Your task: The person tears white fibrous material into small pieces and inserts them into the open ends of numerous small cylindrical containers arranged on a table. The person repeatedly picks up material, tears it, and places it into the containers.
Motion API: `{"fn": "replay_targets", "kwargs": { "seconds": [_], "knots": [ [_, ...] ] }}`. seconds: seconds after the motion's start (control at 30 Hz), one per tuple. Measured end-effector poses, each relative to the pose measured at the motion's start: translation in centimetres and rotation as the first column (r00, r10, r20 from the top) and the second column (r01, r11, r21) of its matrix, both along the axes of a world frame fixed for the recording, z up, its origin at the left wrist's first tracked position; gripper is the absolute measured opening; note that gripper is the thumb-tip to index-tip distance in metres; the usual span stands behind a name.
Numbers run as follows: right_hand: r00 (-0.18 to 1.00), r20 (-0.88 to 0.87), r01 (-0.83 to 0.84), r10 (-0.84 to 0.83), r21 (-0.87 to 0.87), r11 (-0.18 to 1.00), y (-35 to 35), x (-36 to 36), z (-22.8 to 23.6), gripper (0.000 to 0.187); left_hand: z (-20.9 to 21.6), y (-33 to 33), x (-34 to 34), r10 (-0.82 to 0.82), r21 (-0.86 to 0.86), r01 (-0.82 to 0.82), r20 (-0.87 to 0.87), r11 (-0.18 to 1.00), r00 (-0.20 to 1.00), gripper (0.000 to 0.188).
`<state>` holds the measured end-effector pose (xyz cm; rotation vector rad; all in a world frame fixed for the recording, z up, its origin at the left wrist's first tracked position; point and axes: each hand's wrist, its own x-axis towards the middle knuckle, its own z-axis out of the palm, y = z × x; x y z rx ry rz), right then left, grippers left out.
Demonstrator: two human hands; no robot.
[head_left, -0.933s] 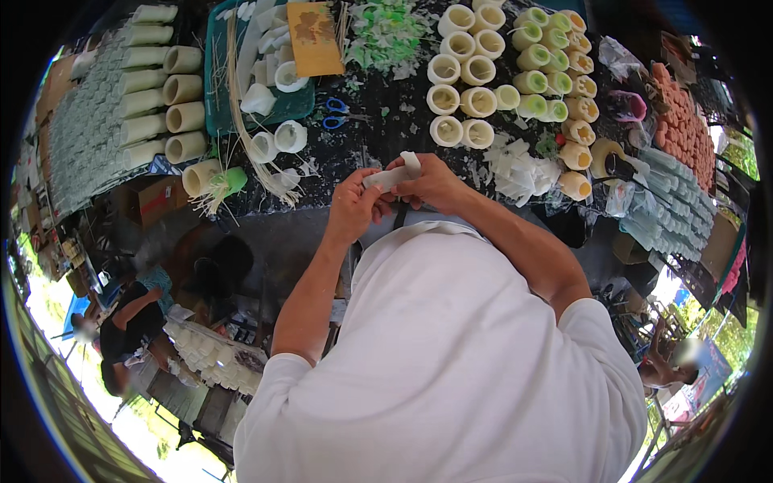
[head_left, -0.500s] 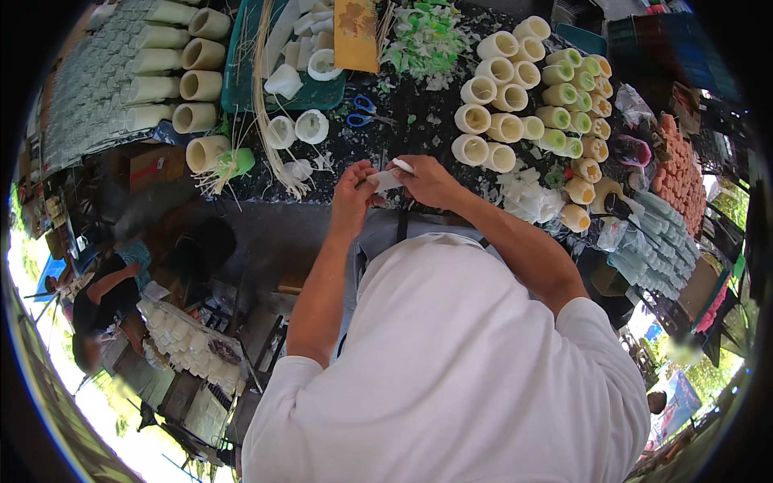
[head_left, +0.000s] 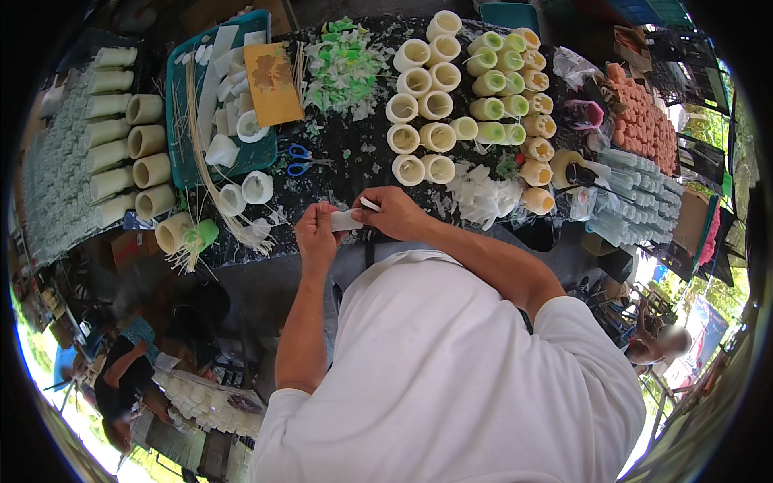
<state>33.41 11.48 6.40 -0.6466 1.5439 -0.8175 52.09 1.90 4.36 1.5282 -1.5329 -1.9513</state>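
Just off the table's near edge, my left hand (head_left: 316,232) pinches one end of a small whitish, translucent flat piece (head_left: 345,220), perhaps wax. Closed at the other end is my right hand (head_left: 398,214), with a short white stick-like thing (head_left: 369,204) poking out between its thumb and fingers; its kind is too small to make out. Blue-handled scissors (head_left: 299,161) lie on the table beyond my left hand. Between them and the left tray stand white cup-shaped pieces (head_left: 258,187). White scraps (head_left: 481,197) are heaped to the right of my right hand.
Rows of hollow cream cylinders (head_left: 436,105) and green-tinted ones (head_left: 488,83) stand at right. A teal tray (head_left: 176,121) holds white pieces, wicks and an orange sheet (head_left: 274,84). Green shavings (head_left: 346,60) lie far off. Other people (head_left: 129,366) are at lower left and at right (head_left: 656,342).
The whole view has turned, so the table's things sit further left and lower. Both hands keep hold of the whitish piece. More of a person shows at right.
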Motion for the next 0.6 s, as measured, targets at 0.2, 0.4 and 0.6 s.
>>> {"fn": "replay_targets", "kwargs": {
  "seconds": [0.2,0.4,0.6],
  "knots": [
    [0.77,-0.633,-0.218,0.081,-0.141,0.966,5.4,-4.6,1.9,0.025,1.1,-1.7,-6.9,-0.135,-0.626,0.207,0.161,0.752,0.978,0.02],
    [0.935,-0.326,0.122,-0.135,-0.062,0.991,9.0,-8.8,4.9,0.02,1.1,-2.7,-18.9,-0.467,-0.8,0.438,0.229,0.409,0.854,0.021],
    [0.728,-0.39,0.619,-0.564,0.019,0.785,11.0,-14.3,7.1,0.024,-1.9,-1.0,-28.3,-0.559,-0.687,0.689,0.486,0.23,0.672,0.013]
  ]
}}
